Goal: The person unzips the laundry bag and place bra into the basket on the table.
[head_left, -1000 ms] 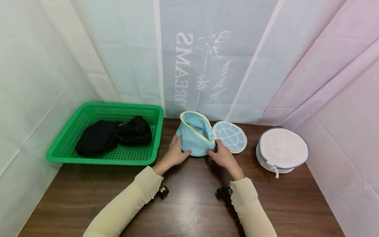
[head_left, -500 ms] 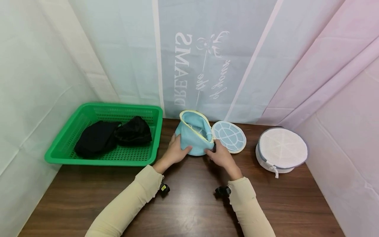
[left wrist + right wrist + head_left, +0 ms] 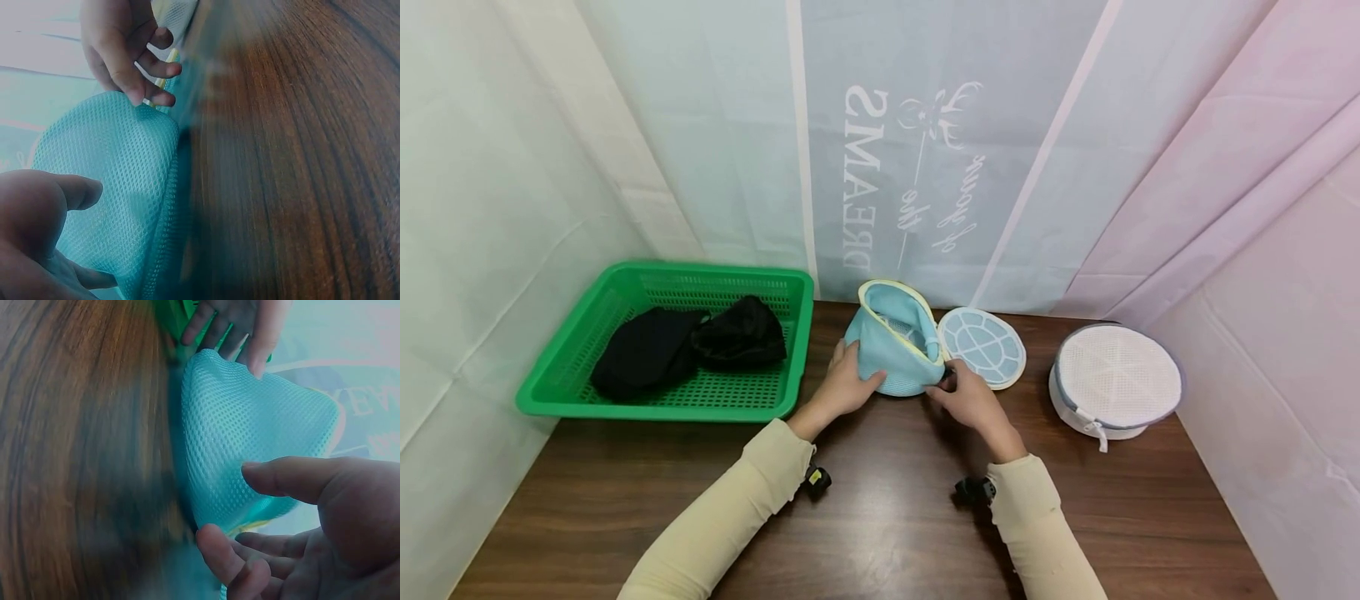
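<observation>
The light-blue mesh laundry bag [image 3: 891, 360] stands on the tabletop [image 3: 880, 508] in front of you, its yellow-edged mouth gaping upward and its side wall sagging inward. Your left hand [image 3: 844, 385] is spread along its left side, thumb over the front; your right hand [image 3: 968, 398] has thumb and fingers parted at the right corner. Opening appears done: the round lid [image 3: 982, 347] lies folded out just beside the bag. Little of the inside shows, so you cannot count it as filled, and closing seems left. Farther out, the green plastic basket [image 3: 662, 413] on your left holds two black cloth items [image 3: 643, 350], while the white mesh laundry bag [image 3: 1116, 375] on your right looks closed already.
</observation>
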Tool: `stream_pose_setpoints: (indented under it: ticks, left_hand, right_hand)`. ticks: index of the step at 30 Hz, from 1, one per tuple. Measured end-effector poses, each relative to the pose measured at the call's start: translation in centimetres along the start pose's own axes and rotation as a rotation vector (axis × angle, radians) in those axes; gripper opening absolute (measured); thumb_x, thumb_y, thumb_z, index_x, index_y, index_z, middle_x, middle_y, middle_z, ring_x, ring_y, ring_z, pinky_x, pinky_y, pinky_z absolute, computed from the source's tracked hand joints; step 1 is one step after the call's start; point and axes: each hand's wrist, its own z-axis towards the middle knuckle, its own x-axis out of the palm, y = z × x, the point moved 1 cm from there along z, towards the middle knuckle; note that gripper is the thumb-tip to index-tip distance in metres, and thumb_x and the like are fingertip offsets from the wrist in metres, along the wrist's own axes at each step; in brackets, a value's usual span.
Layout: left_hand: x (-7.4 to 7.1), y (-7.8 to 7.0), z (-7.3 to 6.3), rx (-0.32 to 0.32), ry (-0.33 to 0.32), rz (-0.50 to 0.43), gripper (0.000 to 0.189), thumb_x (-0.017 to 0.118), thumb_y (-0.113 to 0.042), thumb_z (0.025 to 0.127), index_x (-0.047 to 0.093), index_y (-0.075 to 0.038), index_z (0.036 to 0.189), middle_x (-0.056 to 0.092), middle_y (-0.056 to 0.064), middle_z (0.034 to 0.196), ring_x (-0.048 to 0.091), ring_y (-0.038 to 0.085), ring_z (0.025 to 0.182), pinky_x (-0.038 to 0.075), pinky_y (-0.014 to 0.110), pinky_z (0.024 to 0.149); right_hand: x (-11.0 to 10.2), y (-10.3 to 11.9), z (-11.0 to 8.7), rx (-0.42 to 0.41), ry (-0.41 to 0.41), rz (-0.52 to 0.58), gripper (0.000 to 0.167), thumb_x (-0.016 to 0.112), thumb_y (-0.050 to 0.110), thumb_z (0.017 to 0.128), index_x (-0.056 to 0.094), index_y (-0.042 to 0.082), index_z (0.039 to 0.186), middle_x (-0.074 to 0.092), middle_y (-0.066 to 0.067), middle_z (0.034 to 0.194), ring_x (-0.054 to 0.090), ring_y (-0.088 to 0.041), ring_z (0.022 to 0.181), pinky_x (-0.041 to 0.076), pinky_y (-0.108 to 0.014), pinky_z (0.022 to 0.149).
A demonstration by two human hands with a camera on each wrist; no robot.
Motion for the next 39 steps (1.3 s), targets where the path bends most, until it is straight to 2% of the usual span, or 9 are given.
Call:
stream_pose_setpoints:
  ticks: [7,12,15,18,24,27,32,35,39]
  left_hand:
    - [0.2,0.4,0.1,-0.016,0.015,0.002,0.077,0.065,-0.024,0.099,0.023,0.008,0.156,0.007,0.033,0.163,0.008,0.046,0.152,0.024,0.059,0.118]
    - [0.2,0.4,0.1,-0.001,0.007,-0.013,0.077,0.066,-0.023,0.098,0.025,0.007,0.156,0.007,0.033,0.163,0.007,0.047,0.152,0.025,0.06,0.118]
    - [0.2,0.5,0.0,0.007,0.005,-0.019,0.078,0.067,-0.023,0.097,0.025,0.006,0.156,0.007,0.034,0.162,0.008,0.048,0.151,0.026,0.062,0.117]
    - [0.2,0.5,0.0,0.014,0.006,-0.013,0.079,0.068,-0.023,0.096,0.025,0.006,0.156,0.008,0.033,0.162,0.007,0.047,0.152,0.025,0.061,0.117]
    - [0.1,0.3,0.0,0.007,0.013,-0.011,0.079,0.067,-0.024,0.097,0.024,0.005,0.157,0.008,0.032,0.163,0.006,0.046,0.152,0.024,0.06,0.118]
    - [0.1,0.2,0.0,-0.001,0.019,-0.012,0.08,0.067,-0.024,0.097,0.023,0.005,0.157,0.007,0.033,0.163,0.007,0.046,0.152,0.024,0.06,0.118]
    - [0.1,0.3,0.1,-0.009,0.02,-0.015,0.08,0.067,-0.025,0.097,0.023,0.005,0.157,0.005,0.033,0.163,0.008,0.048,0.152,0.026,0.06,0.117]
    - [0.1,0.4,0.2,-0.015,0.017,-0.014,0.081,0.067,-0.025,0.097,0.023,0.005,0.157,0.005,0.034,0.163,0.009,0.048,0.151,0.026,0.06,0.117]
    - [0.1,0.5,0.2,-0.017,0.025,-0.011,0.081,0.067,-0.025,0.097,0.023,0.005,0.157,0.004,0.033,0.163,0.008,0.047,0.152,0.025,0.06,0.118]
  right_hand:
    - [-1.5,-0.8,-0.6,0.007,-0.002,-0.017,0.051,0.066,0.027,0.099,0.051,-0.003,0.137,0.067,-0.01,0.099,0.062,-0.021,0.082,0.051,-0.043,0.079]
    - [-3.3,-1.0,-1.4,0.011,-0.035,-0.026,0.05,0.064,0.03,0.101,0.054,-0.004,0.136,0.069,-0.015,0.106,0.066,-0.029,0.094,0.052,-0.048,0.085]
    - [-4.7,-1.0,-2.1,0.008,-0.074,-0.027,0.045,0.063,0.029,0.101,0.057,-0.002,0.134,0.069,-0.017,0.11,0.067,-0.031,0.097,0.053,-0.046,0.081]
    - [-6.3,-1.0,-3.0,0.009,-0.131,-0.021,0.04,0.061,0.026,0.102,0.06,-0.001,0.132,0.07,-0.018,0.11,0.069,-0.028,0.09,0.053,-0.04,0.074]
    - [-9.2,-2.0,-5.5,-0.023,-0.325,0.005,0.031,0.061,0.022,0.103,0.065,-0.002,0.122,0.071,-0.019,0.1,0.07,-0.024,0.075,0.049,-0.027,0.064]
    - [-10.4,-2.8,-6.6,-0.015,-0.463,0.034,0.027,0.063,0.022,0.101,0.07,-0.001,0.114,0.072,-0.017,0.093,0.068,-0.011,0.067,0.049,-0.019,0.058]
    - [-12.5,-4.4,-8.0,0.062,-0.707,0.117,0.023,0.067,0.023,0.099,0.073,0.002,0.108,0.069,0.008,0.078,0.058,0.009,0.056,0.043,-0.013,0.051]
    - [-13.7,-5.6,-8.7,0.118,-0.795,0.185,0.025,0.066,0.025,0.099,0.072,0.002,0.108,0.06,0.023,0.074,0.056,0.008,0.054,0.041,-0.014,0.048]
    - [-15.1,-7.7,-9.5,0.211,-0.873,0.271,0.02,0.066,0.026,0.098,0.071,0.008,0.103,0.057,0.023,0.074,0.054,0.003,0.055,0.04,-0.013,0.049]
